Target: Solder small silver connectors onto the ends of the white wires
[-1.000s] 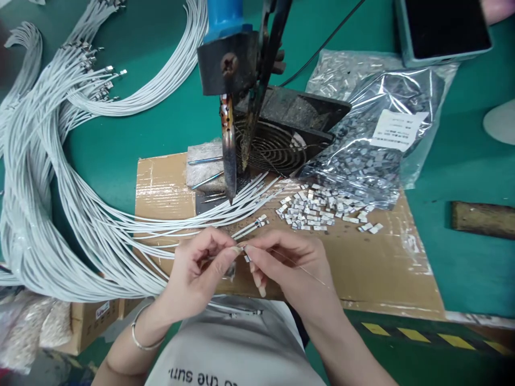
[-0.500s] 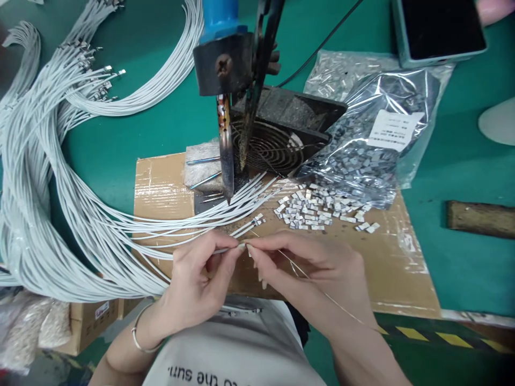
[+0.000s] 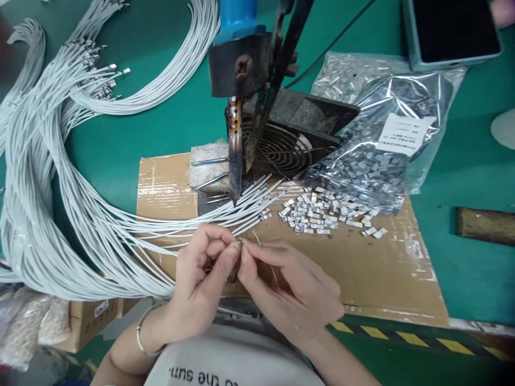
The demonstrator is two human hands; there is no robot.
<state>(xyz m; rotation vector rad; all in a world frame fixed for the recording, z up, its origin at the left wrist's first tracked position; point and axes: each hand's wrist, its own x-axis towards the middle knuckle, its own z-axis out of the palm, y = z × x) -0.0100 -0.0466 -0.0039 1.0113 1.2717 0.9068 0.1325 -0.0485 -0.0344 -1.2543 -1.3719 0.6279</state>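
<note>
My left hand (image 3: 203, 281) is closed in a pinch on the end of a white cable, mostly hidden by the fingers. Against its fingertips, my right hand (image 3: 287, 287) pinches at the same spot; the tiny part between them is too small to make out. A thin strand of solder wire (image 3: 274, 276) runs through my right hand, its tip rising past the fingers. Beyond the hands lie white cables (image 3: 225, 219) and a pile of small metal-and-white connectors (image 3: 311, 212). A soldering iron (image 3: 235, 161) hangs tip down above the cable ends.
A cardboard sheet (image 3: 374, 273) covers the work spot on the green table. Behind stand a black fan (image 3: 285, 153) and a block (image 3: 209, 166) bearing metal pins. Bags of connectors (image 3: 374, 171), a phone (image 3: 453, 32) and a wooden bar (image 3: 485, 225) lie right; a cable bundle (image 3: 30, 214) fills the left.
My right hand has shifted left and turned inward, bunching closer against my left fingertips. The cable ends beside the fingers are now more covered. The camera view has shifted slightly.
</note>
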